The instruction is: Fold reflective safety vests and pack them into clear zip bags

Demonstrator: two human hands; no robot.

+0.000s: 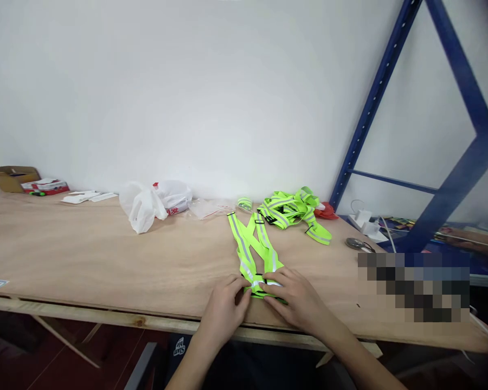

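A neon-yellow reflective vest (244, 245) of elastic straps with silver stripes lies on the table in front of me. Its shoulder straps stretch away from me and cross, with black buckles at the far end. The waist part is gathered at the near end. My left hand (225, 302) pinches the left edge of this folded band between thumb and fingers. Over the right side of the band, my right hand (293, 297) has its fingers bent and its thumb at the near edge, gripping it. Part of the band is hidden beneath the fingers.
Behind the vest are a heap of similar straps (287, 208), a small rolled strap (244, 203) and clear plastic packaging (207, 208). White plastic bags (140, 208) and a cardboard box (14, 179) stand further left. A blue metal frame (366, 119) rises at right.
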